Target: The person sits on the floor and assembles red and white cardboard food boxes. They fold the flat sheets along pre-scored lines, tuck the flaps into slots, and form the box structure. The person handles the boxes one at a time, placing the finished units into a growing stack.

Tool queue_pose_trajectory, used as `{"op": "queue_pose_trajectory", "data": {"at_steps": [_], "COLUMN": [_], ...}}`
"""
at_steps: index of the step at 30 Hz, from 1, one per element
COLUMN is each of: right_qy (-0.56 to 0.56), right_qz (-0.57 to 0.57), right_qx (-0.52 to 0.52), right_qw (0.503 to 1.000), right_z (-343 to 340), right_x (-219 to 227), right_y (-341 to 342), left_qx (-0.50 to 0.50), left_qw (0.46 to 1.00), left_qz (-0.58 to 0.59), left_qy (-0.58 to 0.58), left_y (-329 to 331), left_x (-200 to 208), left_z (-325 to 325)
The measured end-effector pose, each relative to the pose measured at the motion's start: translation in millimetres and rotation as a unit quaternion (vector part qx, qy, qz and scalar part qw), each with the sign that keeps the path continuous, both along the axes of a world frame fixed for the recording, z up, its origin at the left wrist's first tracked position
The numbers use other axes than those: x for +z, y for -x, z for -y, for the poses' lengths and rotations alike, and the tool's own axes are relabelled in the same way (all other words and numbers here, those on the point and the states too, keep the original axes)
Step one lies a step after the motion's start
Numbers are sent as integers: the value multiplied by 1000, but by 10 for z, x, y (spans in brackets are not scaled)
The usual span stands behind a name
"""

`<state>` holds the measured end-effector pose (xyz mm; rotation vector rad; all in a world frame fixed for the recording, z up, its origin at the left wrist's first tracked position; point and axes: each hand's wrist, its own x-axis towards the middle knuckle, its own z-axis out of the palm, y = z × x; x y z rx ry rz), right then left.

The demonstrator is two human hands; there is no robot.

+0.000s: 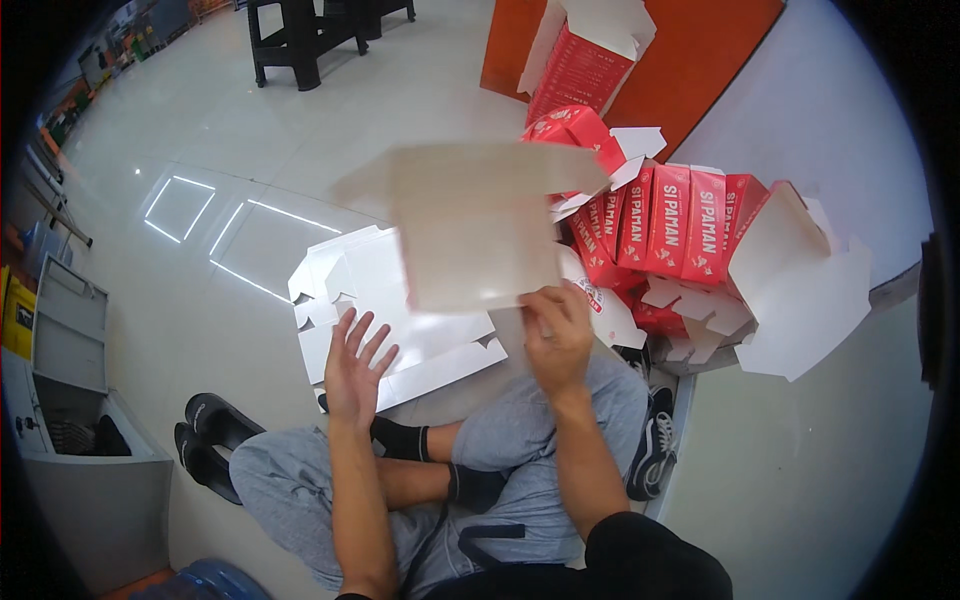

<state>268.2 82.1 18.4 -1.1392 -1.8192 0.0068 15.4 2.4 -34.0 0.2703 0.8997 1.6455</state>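
My right hand [558,338] pinches the lower right corner of a flat cardboard box blank [475,230], which is raised in front of me and smeared by motion. Below the blank, my left hand [358,368] is open with its fingers spread and nothing in it. White flat box blanks [345,265] with cut flaps and slots lie on the floor beyond my left hand, partly hidden by the raised one. To the right of my right hand, a large open carton [800,285] holds several red folded boxes [668,220] with white lettering.
A red-and-white open box [580,75] stands behind the carton, against an orange panel [715,60]. Black shoes [215,435] lie by my left knee, near a grey cabinet [95,460] with its door open. Black stools [300,45] stand far off.
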Motion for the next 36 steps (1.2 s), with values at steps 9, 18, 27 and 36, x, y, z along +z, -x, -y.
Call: {"op": "queue_pose_trajectory", "data": {"at_steps": [9, 18, 27, 36], "right_qy": [144, 222, 285, 230], "right_qz": [112, 214, 118, 134], "right_qx": [-258, -180, 25, 171], "right_qw": [949, 934, 951, 949], "right_z": [-30, 54, -208, 215], "right_x": [-27, -114, -621, -427], "right_y": [-457, -177, -118, 809], "left_qx": [31, 84, 19, 115], "left_qw": [955, 781, 722, 722], "left_qz": [-215, -479, -549, -644], "left_qy": [203, 392, 421, 226], "left_y": [36, 64, -103, 188], "left_x": [-610, -1031, -1028, -1926], "left_z": [-138, -127, -122, 60]}}
